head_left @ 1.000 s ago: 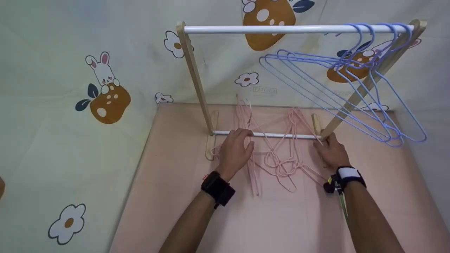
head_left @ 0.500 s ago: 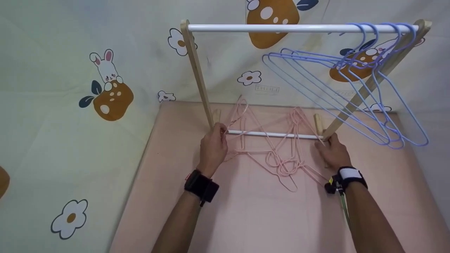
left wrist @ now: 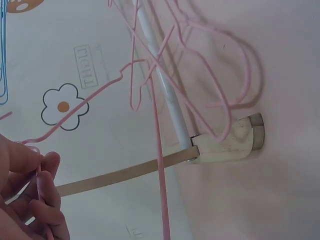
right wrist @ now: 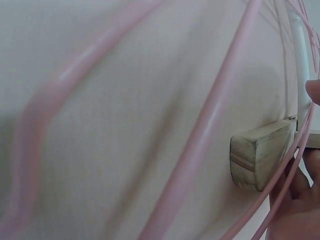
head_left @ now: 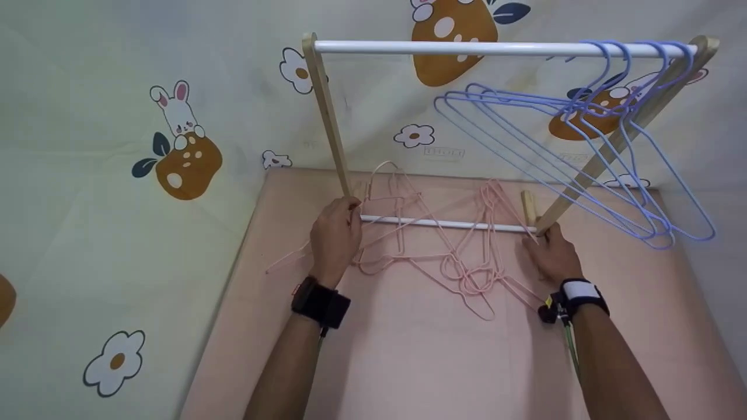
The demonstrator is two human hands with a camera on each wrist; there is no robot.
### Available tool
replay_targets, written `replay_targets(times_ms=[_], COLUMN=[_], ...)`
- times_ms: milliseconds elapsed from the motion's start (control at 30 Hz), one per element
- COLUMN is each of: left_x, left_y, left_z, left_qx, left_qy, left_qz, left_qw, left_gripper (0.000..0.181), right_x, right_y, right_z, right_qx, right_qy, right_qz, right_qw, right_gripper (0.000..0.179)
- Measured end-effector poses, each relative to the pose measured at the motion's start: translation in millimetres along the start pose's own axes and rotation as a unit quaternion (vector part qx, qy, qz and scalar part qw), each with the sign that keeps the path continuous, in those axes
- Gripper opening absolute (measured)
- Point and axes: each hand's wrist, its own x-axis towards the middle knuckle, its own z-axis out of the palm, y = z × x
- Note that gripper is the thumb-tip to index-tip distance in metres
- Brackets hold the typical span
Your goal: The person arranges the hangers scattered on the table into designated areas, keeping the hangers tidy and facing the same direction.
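Observation:
My left hand point(head_left: 335, 236) is by the left post of the wood-and-white clothes rack point(head_left: 328, 116). Between its thumb and fingers it pinches a pink wire hanger point(left wrist: 82, 104), which stands tilted across the rack's lower white bar point(head_left: 443, 224). My right hand point(head_left: 554, 256) grips the bottom of the right wooden post, thumb on one side and fingers on the other; pink wires run close past it in the right wrist view. Other tangled pink hangers point(head_left: 480, 279) lie over and in front of the lower bar.
Several blue hangers point(head_left: 560, 166) hang from the right end of the upper white bar point(head_left: 443, 48). The rack's wooden foot point(right wrist: 260, 155) sits on the pink surface point(head_left: 432, 361). A patterned cloth wall point(head_left: 192, 256) rises behind and to the left.
My left hand has moved left from the lower bar to the left post, and a pink hanger has swung left and tilted with it. My right hand has stayed at the right post.

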Motion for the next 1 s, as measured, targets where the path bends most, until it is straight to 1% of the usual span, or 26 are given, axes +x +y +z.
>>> replay_targets(times_ms=[167,400,667,867,1000], left_x=[7.6,13.3,15.9,20.2,21.3], left_y=[-2.5,-8.1,-14.3,-20.6,-23.0], left_z=[-3.6,-3.0,0.8,0.8,3.8], left_qx=[0.016,0.011,0.011,0.011,0.009], left_qy=[0.014,0.043,0.081,0.090,0.098], left_qz=[-0.006,-0.010,0.011,0.000,-0.002], left_qw=[0.9998,0.9989,0.9966,0.9959,0.9952], left_gripper=[0.013,0.012,0.013,0.015,0.014], right_x=[-2.3,-6.6,-6.2,-5.5,-6.3], right_y=[-4,-12,-12,-11,-12], right_z=[-1,-1,-1,-1,-1], right_qx=[-0.001,0.003,-0.001,-0.004,-0.003], right_qy=[-0.001,-0.008,-0.011,-0.008,-0.004], right_qz=[0.012,0.020,0.025,0.023,0.019], right_qw=[0.9999,0.9998,0.9996,0.9997,0.9998], right_gripper=[0.081,0.083,0.086,0.088,0.082])
